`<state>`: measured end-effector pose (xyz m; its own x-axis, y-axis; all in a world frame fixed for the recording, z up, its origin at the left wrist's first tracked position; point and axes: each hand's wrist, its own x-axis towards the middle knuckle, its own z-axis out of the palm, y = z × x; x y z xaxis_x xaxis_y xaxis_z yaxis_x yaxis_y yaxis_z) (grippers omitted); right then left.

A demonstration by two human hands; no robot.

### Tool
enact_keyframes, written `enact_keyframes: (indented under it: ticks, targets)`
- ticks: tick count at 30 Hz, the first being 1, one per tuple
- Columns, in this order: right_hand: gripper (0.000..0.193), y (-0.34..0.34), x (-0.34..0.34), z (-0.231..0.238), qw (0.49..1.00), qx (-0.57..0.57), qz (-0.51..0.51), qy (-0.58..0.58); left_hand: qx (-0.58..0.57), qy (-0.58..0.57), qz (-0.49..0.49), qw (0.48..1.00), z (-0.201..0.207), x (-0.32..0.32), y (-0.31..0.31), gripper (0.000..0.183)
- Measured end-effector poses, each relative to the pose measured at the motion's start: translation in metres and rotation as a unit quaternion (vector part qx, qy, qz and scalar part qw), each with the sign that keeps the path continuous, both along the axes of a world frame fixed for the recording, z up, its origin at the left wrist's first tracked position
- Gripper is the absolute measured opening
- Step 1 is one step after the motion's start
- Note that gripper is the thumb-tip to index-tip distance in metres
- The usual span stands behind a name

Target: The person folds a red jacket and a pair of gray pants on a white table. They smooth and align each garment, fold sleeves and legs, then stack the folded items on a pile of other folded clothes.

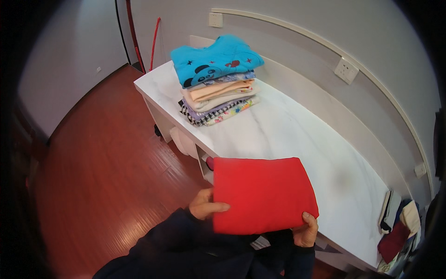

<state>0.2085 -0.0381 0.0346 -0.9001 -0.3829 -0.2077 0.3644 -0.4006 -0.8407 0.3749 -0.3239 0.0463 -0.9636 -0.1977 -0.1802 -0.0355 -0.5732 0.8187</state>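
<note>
Both hands tight on opposite edges of red cloth, bare tabletop just beyond.

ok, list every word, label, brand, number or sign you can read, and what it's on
None readable.
Folded red garment: no lettering on the visible face.
Blue panda-print top: panda and star pictures, no legible words.
Small pale patch below the red garment: too small and blurred to read.

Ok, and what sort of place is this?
Likely an indoor room where clothes are kept, home or shop unclear: a white marbled counter, a stack of folded clothes on it, and a wall socket behind.
</note>
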Motion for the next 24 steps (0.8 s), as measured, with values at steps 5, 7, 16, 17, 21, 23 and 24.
enact_keyframes:
  ticks: [5,7,16,17,21,23,24]
  targets:
    - [0.064,-0.045,-0.022,0.051,0.995,-0.028,0.026,0.096,-0.157,0.024,0.034,0.987,0.046,-0.005,-0.051,0.049]
    - [0.062,-0.068,-0.037,0.077,0.987,-0.059,0.037,0.147,-0.211,0.111,0.054,0.970,0.070,-0.012,-0.078,0.048]
    - [0.040,-0.250,-0.166,0.219,0.911,-0.200,0.143,0.331,-0.285,0.316,0.239,0.873,0.199,-0.077,-0.221,0.045]
    - [0.038,-0.279,-0.178,0.223,0.926,-0.182,0.105,0.315,-0.291,0.323,0.258,0.863,0.205,-0.087,-0.237,0.042]
    - [0.035,-0.370,-0.209,0.210,0.940,-0.087,0.216,0.251,-0.267,0.179,0.332,0.887,0.189,-0.126,-0.284,0.041]
    - [0.038,-0.396,-0.214,0.183,0.959,-0.023,0.219,0.178,-0.235,0.072,0.336,0.909,0.166,-0.143,-0.298,0.043]
    - [0.040,-0.400,-0.214,0.169,0.976,0.051,0.168,0.131,-0.193,-0.019,0.336,0.922,0.154,-0.145,-0.303,0.044]
